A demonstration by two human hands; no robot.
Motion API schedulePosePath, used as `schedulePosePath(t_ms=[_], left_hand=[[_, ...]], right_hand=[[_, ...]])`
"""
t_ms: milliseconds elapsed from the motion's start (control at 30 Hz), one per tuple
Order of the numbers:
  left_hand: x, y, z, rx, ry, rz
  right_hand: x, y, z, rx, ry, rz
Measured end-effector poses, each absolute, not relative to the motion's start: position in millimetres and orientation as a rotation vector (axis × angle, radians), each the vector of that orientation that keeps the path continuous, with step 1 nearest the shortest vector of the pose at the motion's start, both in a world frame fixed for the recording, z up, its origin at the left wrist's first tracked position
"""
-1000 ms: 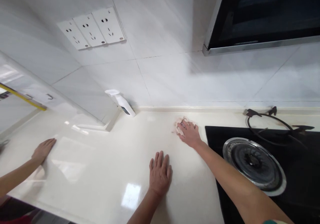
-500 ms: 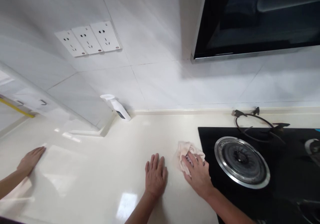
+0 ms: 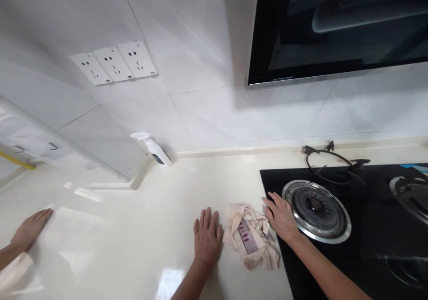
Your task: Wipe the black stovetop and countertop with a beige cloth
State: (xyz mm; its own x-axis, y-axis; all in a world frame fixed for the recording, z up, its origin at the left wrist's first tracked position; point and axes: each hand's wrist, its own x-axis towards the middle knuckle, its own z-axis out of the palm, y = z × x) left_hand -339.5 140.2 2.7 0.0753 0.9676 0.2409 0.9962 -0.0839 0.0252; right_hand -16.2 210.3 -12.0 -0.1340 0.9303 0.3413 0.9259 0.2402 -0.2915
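Zero grip now: right hand (image 3: 281, 217) just let go of cloth (image 3: 249, 235), fingers spread over hob (image 3: 364, 219) left edge. Left hand (image 3: 207, 240) empty, flat on counter (image 3: 147, 228). Cloth crumpled between them; wiping looks paused.

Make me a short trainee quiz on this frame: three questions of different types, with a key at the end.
1. Multiple choice. Where does the crumpled cloth lie?
a) under the wearer's left hand
b) between that hand and the wearer's right hand
c) to the left of both
2. True or false: the wearer's right hand is closed around the crumpled cloth.
3. Count: how many socket panels are side by side on the wall?

Key:
1. b
2. False; it is open at the left edge of the black cooktop.
3. Three
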Motion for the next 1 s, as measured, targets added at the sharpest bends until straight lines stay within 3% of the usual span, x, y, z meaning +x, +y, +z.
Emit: schedulePosePath(t_ms=[667,900,1000], left_hand=[[-347,143,-2,-2.237,-2.047,-0.371],[-324,153,9,-2.252,-2.244,-0.635],[-282,150,22,-2.473,-2.034,-0.849]], right_hand=[[-28,219,-11,-2.049,-1.985,-0.163],[-30,231,-10,-2.087,-1.922,-0.184],[-31,230,-14,-2.092,-1.914,-0.196]])
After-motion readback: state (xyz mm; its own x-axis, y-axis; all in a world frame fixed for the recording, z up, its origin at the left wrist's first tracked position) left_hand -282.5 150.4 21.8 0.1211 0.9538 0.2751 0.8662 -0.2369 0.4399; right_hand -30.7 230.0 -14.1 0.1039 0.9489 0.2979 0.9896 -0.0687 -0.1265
